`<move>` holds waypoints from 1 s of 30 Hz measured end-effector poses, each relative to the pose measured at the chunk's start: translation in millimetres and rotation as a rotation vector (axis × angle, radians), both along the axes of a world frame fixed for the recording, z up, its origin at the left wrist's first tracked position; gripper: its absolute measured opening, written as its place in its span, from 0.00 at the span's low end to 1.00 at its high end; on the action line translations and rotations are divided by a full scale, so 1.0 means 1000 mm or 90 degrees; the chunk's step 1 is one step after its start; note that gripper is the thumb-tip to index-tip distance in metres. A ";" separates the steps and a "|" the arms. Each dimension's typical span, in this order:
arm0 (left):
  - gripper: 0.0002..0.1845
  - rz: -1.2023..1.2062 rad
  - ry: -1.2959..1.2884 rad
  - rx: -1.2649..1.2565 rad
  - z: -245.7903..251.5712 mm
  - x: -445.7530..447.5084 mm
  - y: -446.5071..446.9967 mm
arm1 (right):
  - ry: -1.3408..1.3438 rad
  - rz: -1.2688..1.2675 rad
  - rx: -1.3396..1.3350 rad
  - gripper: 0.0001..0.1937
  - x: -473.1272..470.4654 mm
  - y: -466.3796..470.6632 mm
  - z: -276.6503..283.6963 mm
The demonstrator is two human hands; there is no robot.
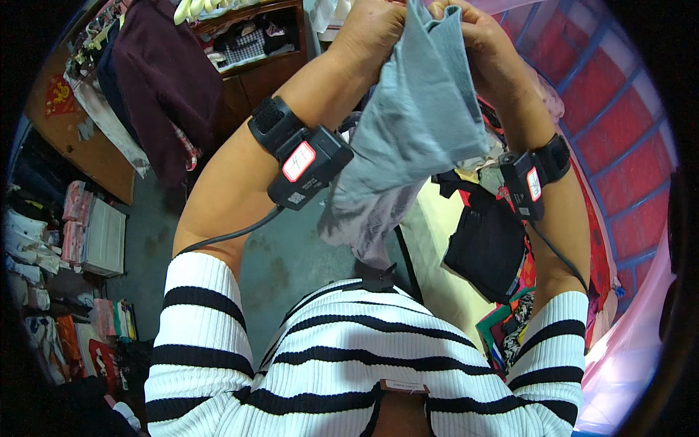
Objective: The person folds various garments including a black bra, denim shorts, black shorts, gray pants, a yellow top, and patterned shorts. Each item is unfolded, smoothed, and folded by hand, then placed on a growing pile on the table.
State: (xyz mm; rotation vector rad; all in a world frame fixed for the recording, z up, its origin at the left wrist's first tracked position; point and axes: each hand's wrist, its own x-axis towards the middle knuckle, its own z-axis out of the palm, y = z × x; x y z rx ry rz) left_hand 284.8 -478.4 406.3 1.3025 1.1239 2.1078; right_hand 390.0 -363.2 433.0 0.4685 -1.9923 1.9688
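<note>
A light grey-blue garment hangs from both hands at the top of the picture. My left hand grips its upper edge on the left side, its fingertips partly cut off by the frame. On the other side, my right hand pinches the cloth near a folded edge. The fabric drapes down in front of my body, its lower end shaded and creased. Which kind of garment it is, I cannot tell. Each forearm carries a black strapped device with a cable.
On the right stands a bed with a pale mattress cover, folded black clothing and heaped clothes. Dark garments hang at the left near a wooden cabinet. A white storage box sits on the grey floor.
</note>
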 end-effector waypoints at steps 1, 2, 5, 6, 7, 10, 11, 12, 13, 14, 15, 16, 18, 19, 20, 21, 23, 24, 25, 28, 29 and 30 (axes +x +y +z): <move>0.05 -0.008 0.010 -0.020 0.001 0.001 -0.006 | 0.006 -0.017 0.026 0.04 -0.001 -0.001 0.000; 0.05 -0.012 0.022 -0.041 0.002 0.002 -0.014 | 0.016 -0.009 0.031 0.03 -0.003 -0.003 -0.001; 0.08 -0.014 0.068 -0.111 -0.002 -0.007 -0.037 | -0.009 -0.003 0.069 0.03 -0.007 -0.006 0.000; 0.09 0.001 0.060 -0.102 -0.008 -0.014 -0.045 | -0.002 -0.006 0.092 0.03 -0.007 -0.006 0.002; 0.09 0.024 0.039 -0.090 -0.018 -0.024 -0.055 | 0.023 0.009 0.074 0.03 -0.006 -0.007 0.005; 0.06 0.181 -0.029 0.127 -0.072 -0.052 -0.069 | 0.119 0.026 -0.001 0.05 -0.001 -0.007 0.018; 0.08 0.229 -0.050 0.026 -0.097 -0.063 -0.086 | 0.145 -0.058 -0.015 0.04 0.005 -0.007 0.020; 0.10 0.286 -0.147 -0.079 -0.126 -0.067 -0.096 | 0.133 -0.052 0.013 0.04 0.011 -0.003 0.032; 0.13 0.310 -0.193 -0.246 -0.156 -0.068 -0.109 | 0.121 -0.047 0.042 0.03 0.019 0.000 0.041; 0.19 0.303 -0.230 -0.356 -0.187 -0.062 -0.119 | 0.158 -0.032 0.035 0.03 0.015 0.001 0.044; 0.26 0.310 -0.281 -0.461 -0.215 -0.052 -0.123 | 0.160 -0.025 0.037 0.02 0.018 0.004 0.050; 0.30 0.255 -0.379 -0.499 -0.235 -0.045 -0.128 | 0.142 -0.058 0.036 0.02 0.019 0.007 0.054; 0.38 0.134 -0.378 -0.509 -0.262 -0.026 -0.135 | 0.141 -0.098 0.035 0.02 0.017 0.012 0.056; 0.43 0.069 -0.383 -0.488 -0.267 -0.018 -0.134 | 0.161 -0.104 0.036 0.02 0.015 0.013 0.055; 0.43 -0.062 -0.392 -0.367 -0.266 -0.012 -0.130 | 0.179 -0.110 0.037 0.02 0.012 0.014 0.053; 0.47 -0.211 -0.385 -0.214 -0.263 -0.005 -0.126 | 0.173 -0.137 0.043 0.02 0.010 0.014 0.051; 0.46 -0.292 -0.391 -0.120 -0.247 -0.001 -0.114 | 0.165 -0.191 0.058 0.03 0.010 0.016 0.046; 0.44 -0.283 -0.368 -0.079 -0.239 0.001 -0.107 | 0.146 -0.193 0.079 0.03 0.012 0.018 0.045; 0.43 -0.284 -0.343 -0.027 -0.231 0.002 -0.099 | 0.128 -0.195 0.099 0.03 0.014 0.021 0.045; 0.24 -0.220 -0.436 0.027 -0.207 -0.008 -0.092 | 0.118 -0.255 0.121 0.04 0.025 0.042 0.047; 0.19 -0.229 -0.437 0.044 -0.199 -0.014 -0.092 | 0.122 -0.286 0.122 0.04 0.031 0.053 0.048; 0.16 -0.183 -0.443 0.032 -0.192 -0.021 -0.093 | 0.101 -0.319 0.099 0.04 0.039 0.066 0.050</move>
